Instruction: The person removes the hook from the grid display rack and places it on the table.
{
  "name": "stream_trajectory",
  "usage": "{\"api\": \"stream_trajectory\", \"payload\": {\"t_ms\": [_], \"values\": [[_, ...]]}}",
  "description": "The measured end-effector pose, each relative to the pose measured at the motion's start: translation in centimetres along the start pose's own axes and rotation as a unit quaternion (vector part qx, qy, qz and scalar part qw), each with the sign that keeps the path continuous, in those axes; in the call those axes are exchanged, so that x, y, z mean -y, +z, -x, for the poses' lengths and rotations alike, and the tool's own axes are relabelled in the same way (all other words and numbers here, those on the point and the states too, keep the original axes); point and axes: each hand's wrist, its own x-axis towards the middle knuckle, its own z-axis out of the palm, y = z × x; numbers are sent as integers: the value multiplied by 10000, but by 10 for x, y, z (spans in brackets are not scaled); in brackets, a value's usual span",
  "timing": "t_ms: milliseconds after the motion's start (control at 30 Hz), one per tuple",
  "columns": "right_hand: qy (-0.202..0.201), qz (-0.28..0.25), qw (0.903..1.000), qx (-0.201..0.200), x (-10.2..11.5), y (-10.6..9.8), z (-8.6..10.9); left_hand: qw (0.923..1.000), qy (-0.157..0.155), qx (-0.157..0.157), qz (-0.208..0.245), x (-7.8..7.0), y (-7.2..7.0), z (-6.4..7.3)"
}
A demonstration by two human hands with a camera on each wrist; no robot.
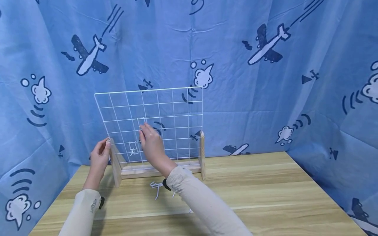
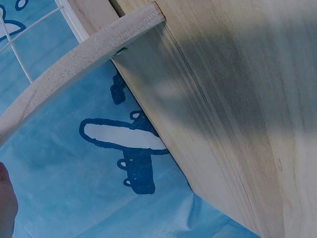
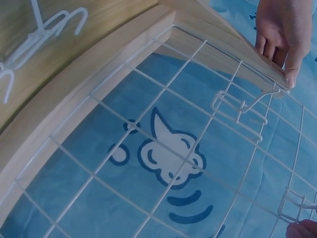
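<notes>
A white wire grid panel stands upright in a wooden stand. My left hand grips the top of the stand's left post, thumb on the near side; a bit of it shows in the left wrist view. At the panel's left-middle, my right hand pinches a white wire hook, whose upper prongs lie at a crossbar. Only the right fingertips appear in the right wrist view. Lower left of that, another wire hook hangs on the grid.
Loose white wire hooks lie on the wood-grain table before the stand, partly hidden by the right forearm. A blue curtain printed with airplanes and clouds hangs behind and at both sides.
</notes>
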Motion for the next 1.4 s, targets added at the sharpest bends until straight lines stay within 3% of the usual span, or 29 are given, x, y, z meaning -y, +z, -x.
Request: {"api": "stream_trajectory", "payload": {"t_ms": [433, 933, 1400], "values": [[-175, -58, 9997, 132, -2, -1, -5, 10000, -17, -29, -42, 1, -1, 0], [-388, -566, 9968, -416, -5, 0, -13, 10000, 82, 20, 8, 2, 1, 0], [-640, -754, 9938, -503, -8, -3, -17, 10000, 63, 36, -46, 0, -1, 1]]}}
